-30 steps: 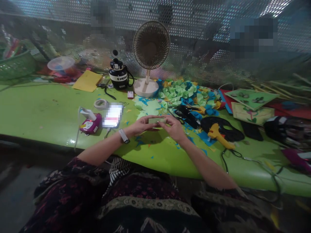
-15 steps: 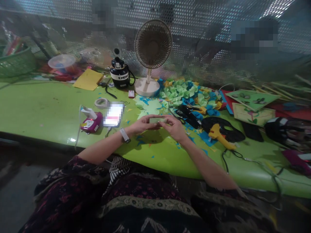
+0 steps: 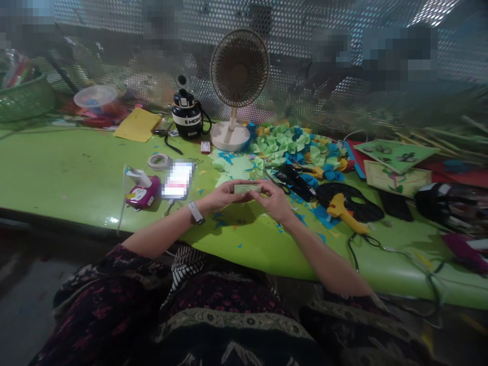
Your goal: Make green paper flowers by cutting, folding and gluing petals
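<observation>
Pinching a pale green paper piece [image 3: 244, 188], narrow and oblong, left hand [image 3: 223, 196] and right hand [image 3: 275, 203] grasping opposite ends

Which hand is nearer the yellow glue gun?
Right. The right hand is to the left of the yellow glue gun, not touching it; the left hand is farther left.

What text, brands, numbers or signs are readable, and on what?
"ENER", rest curving out of view: white band of the round black bottle.
Too small to read: small white label below that band; small red-and-white box; white tag on the purple plastic power block.
Blurred out: bright rectangular phone screen.
No numbers legible.
</observation>
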`<state>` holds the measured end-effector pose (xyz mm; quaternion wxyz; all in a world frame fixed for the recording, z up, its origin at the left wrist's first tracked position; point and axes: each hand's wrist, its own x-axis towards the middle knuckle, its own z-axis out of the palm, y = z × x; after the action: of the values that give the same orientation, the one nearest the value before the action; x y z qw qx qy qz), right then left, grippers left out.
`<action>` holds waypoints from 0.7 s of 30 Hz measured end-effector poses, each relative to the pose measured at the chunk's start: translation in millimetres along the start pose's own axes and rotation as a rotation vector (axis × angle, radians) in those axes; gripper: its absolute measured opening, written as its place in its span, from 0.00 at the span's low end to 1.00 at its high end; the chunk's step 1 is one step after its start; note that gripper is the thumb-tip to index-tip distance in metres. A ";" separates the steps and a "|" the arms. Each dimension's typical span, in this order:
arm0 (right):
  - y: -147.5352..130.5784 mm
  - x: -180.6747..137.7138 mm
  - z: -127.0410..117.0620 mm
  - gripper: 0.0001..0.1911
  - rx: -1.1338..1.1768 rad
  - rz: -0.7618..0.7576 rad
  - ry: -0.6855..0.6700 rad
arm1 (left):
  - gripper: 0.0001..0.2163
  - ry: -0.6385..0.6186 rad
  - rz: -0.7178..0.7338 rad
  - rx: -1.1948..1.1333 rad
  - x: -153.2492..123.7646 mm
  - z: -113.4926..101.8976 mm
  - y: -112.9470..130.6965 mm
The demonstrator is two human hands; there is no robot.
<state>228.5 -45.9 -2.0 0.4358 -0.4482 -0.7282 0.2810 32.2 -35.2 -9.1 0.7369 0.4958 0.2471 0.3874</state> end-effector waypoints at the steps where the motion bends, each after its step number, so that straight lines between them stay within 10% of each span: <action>1: -0.2 0.0 -0.3 0.13 -0.006 -0.001 -0.006 | 0.24 -0.002 0.000 0.005 0.1 -0.4 -0.3; 21: 0.1 -0.4 -1.0 0.11 -0.064 -0.030 -0.006 | 0.23 0.039 -0.016 0.154 -3.7 4.5 6.5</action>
<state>229.5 -46.2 -1.8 0.4231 -0.4504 -0.7447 0.2523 31.4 -39.3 -1.5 0.6946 0.5414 0.2946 0.3710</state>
